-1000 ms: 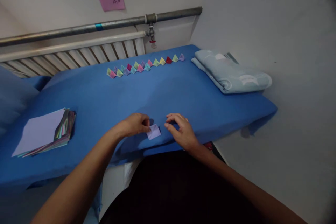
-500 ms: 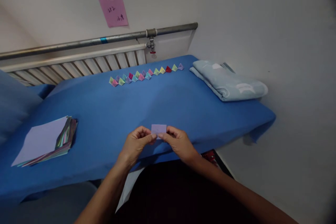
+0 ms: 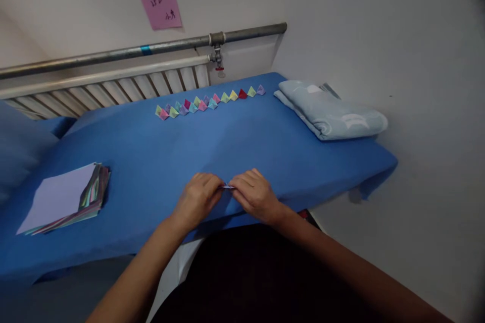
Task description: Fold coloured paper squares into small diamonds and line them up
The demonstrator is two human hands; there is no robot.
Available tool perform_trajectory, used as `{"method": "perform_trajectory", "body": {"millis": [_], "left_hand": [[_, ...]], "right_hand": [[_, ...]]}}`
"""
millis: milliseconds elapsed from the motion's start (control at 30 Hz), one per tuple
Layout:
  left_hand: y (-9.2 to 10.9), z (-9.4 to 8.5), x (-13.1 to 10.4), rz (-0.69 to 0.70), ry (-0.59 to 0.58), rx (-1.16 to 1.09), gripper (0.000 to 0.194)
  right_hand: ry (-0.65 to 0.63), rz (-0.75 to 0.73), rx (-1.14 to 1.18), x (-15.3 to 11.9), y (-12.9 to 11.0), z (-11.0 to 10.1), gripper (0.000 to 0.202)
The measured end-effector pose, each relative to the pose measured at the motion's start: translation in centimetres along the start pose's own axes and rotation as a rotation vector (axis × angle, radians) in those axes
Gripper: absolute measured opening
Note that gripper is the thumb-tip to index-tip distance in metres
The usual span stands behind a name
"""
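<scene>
Two hands [image 3: 199, 198] [image 3: 256, 198], one held paper [image 3: 228, 186], one paper stack [image 3: 58, 198].

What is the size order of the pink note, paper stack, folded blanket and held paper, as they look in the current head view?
1. Folded blanket and paper stack: too close to rank, as the stack looks nearer the camera.
2. Pink note.
3. Held paper, only a sliver showing.

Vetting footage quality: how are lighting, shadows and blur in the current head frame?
Head view: dim, no strong glare; soft shadow on the blue sheet beyond left hand and right hand; dark clothing nearly featureless. Head view: right-hand corners darken; pale folded paper a thin sliver, creases unreadable; pink note's writing soft.
</scene>
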State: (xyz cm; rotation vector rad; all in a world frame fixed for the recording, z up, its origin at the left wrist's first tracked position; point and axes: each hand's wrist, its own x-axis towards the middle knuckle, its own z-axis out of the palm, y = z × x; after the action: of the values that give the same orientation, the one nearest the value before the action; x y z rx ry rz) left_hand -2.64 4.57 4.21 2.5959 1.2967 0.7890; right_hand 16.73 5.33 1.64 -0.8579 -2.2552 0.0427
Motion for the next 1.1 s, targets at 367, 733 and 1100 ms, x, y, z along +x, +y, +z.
{"method": "perform_trajectory", "body": {"millis": [367,733,1100], "left_hand": [[0.5,3.3,-3.3,0.082,0.096,0.255,0.015],[0.8,3.0,-4.5,0.084,0.081,0.222,0.019],[-1.2,1.7,-2.8,0.288,-0.143,0.198,0.02]], "right_hand": [[-0.181,-0.164,-0.131,-1.4,0.7,1.5,0.022],[-0.307,-0.096,-0.035,-2.5,0.1,0.4,0.031],[-0.302,-0.083,0.046,-2.7,0.3,0.0,0.029]]}}
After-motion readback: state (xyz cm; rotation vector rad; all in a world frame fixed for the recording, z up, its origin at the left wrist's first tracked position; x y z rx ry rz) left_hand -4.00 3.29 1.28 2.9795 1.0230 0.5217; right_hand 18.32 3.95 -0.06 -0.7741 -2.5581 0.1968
